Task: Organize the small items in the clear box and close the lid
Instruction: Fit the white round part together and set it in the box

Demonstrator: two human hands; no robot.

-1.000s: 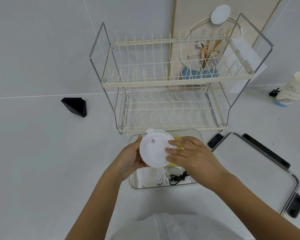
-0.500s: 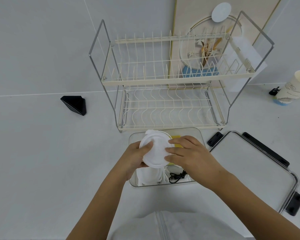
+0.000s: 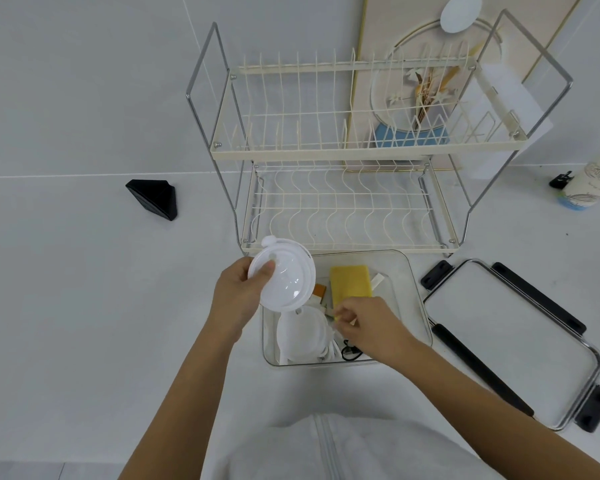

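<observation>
The clear box (image 3: 414, 292) sits on the white table in front of the dish rack. Inside lie a yellow sponge (image 3: 350, 280), a white round item (image 3: 300, 336), a small orange piece (image 3: 320, 290) and a black cord (image 3: 351, 352). My left hand (image 3: 238, 299) holds a white round cap (image 3: 284, 277) tilted above the box's left edge. My right hand (image 3: 364, 327) reaches into the box with pinched fingers at the sponge's near end; whether it grips anything is unclear. The box's lid (image 3: 506, 341), with black latches, lies flat to the right.
A two-tier cream dish rack (image 3: 343, 150) stands just behind the box. A black wedge (image 3: 155, 199) lies at the left. A paper cup (image 3: 596, 178) and a small black clip (image 3: 561, 180) are at the far right. White cloth (image 3: 326, 448) is at the bottom edge.
My right hand let go of the white cap and dropped into the box. My left hand carried the cap up and to the left, uncovering the sponge.
</observation>
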